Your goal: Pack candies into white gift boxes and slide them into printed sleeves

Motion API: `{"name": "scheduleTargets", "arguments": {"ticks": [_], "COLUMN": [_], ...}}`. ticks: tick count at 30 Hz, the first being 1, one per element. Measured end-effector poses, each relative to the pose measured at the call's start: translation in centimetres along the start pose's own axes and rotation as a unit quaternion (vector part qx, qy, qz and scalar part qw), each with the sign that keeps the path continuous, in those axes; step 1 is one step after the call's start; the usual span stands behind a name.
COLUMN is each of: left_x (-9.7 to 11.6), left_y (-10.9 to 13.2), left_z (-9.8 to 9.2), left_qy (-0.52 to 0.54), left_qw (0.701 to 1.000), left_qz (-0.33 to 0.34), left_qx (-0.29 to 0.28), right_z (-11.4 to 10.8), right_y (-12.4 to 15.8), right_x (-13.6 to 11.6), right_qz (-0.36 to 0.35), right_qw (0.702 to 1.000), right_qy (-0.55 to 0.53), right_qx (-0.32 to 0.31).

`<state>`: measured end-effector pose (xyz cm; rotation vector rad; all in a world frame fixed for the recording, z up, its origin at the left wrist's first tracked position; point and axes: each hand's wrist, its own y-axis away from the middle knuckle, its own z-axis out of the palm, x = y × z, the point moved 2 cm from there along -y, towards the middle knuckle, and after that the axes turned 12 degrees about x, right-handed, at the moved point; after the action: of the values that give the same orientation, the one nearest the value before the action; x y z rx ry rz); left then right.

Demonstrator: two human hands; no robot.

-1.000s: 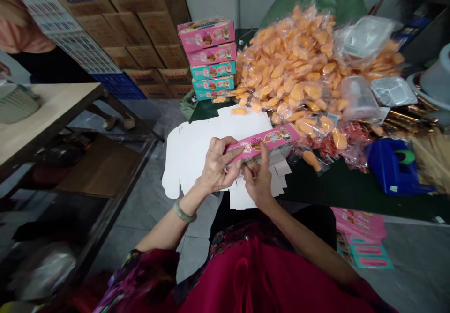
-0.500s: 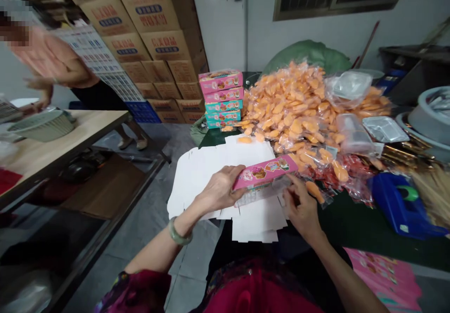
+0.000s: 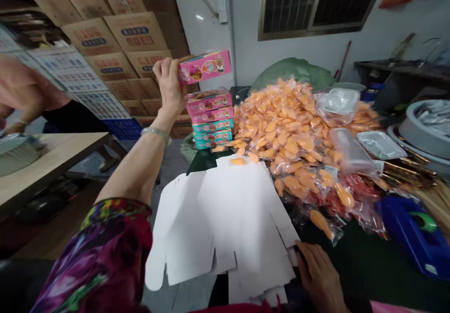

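My left hand (image 3: 169,85), at the end of a raised arm, grips the left end of a pink printed snack box (image 3: 210,68). That box is in the air just above a stack of similar boxes (image 3: 213,121), pink ones over turquoise ones. Flat white die-cut box blanks (image 3: 225,210) lie overlapping in front of me. At their lower right edge rests my right hand (image 3: 321,275), open, its index finger touching a corner of the cardboard and its thumb a little apart. Part of that hand's underside is hidden.
A heap of orange spoon-shaped pieces in clear wrappers (image 3: 281,125) covers the table's right side. Beyond lie plastic trays (image 3: 381,144), red packets (image 3: 362,193) and a blue tape dispenser (image 3: 409,238). Cartons (image 3: 140,34) stand stacked behind; a person (image 3: 30,85) is at the left table.
My left hand has carried the pink box up and left, from over the white blanks to above the stack. The right hand has left the box and come down to the blanks' edge.
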<state>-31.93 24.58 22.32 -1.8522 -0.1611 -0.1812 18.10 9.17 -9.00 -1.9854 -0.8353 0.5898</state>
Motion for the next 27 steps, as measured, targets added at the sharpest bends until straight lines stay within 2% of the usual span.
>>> {"name": "scheduleTargets", "arguments": {"ticks": [1,3,5,7,8,10,11,13,14,16,17,19,20,21,23,25,27], "left_x": [-1.0,-2.7,-3.9,-4.6,-4.6,-3.6,-2.4,1.6,4.3,10.3,13.1,17.5,18.9,19.9,20.6,20.4,20.0], "left_y": [-0.5,-0.7,-0.5,-0.4,-0.4,0.2,1.1,5.0,8.1,16.3,20.7,29.0,32.4,35.2,38.7,40.2,40.6], "left_z": [2.0,4.9,6.3,6.3,5.9,4.7,3.8,1.8,0.5,-2.2,-3.7,-6.7,-8.0,-9.3,-11.5,-13.4,-14.9], "left_qy": [0.004,0.012,0.017,0.004,-0.007,-0.042,-0.055,-0.047,-0.002,0.114,0.138,0.148,0.133,0.122,0.117,0.129,0.148], "left_qw": [1.000,0.997,0.988,0.981,0.982,0.984,0.985,0.982,0.979,0.936,0.917,0.890,0.877,0.865,0.859,0.860,0.857], "left_qz": [-0.011,-0.029,-0.047,-0.051,-0.047,-0.053,-0.054,-0.037,0.012,0.080,0.101,0.121,0.121,0.118,0.109,0.108,0.118], "left_qx": [-0.011,-0.071,-0.147,-0.188,-0.184,-0.166,-0.157,-0.177,-0.203,-0.324,-0.361,-0.414,-0.446,-0.472,-0.487,-0.482,-0.480], "right_z": [-0.1,-0.2,-0.4,-0.6,-0.7,-0.8,-0.8,-0.7,-0.5,0.4,1.1,2.7,3.5,4.1,4.8,4.7,4.2], "right_y": [-0.2,-0.6,-0.9,-1.1,-1.2,-1.1,-1.1,-1.1,-1.3,-2.3,-3.1,-5.2,-6.3,-7.2,-8.4,-8.8,-8.5], "right_x": [-0.1,-0.2,-0.4,-0.7,-0.8,-0.9,-0.8,-0.5,-0.2,0.4,0.6,0.4,0.0,-0.5,-1.6,-2.7,-3.4], "right_qz": [-0.003,-0.003,0.001,0.006,0.008,0.021,0.034,0.088,0.126,0.191,0.211,0.218,0.210,0.199,0.177,0.166,0.178], "right_qw": [1.000,1.000,0.999,0.999,0.999,0.998,0.998,0.994,0.989,0.978,0.974,0.965,0.957,0.947,0.929,0.919,0.914], "right_qy": [0.002,-0.001,-0.008,-0.013,-0.013,-0.014,-0.020,-0.050,-0.064,-0.065,-0.050,-0.002,0.020,0.038,0.066,0.075,0.070], "right_qx": [-0.002,-0.016,-0.033,-0.043,-0.045,-0.049,-0.050,-0.046,-0.042,-0.047,-0.067,-0.147,-0.198,-0.247,-0.317,-0.349,-0.357]}}
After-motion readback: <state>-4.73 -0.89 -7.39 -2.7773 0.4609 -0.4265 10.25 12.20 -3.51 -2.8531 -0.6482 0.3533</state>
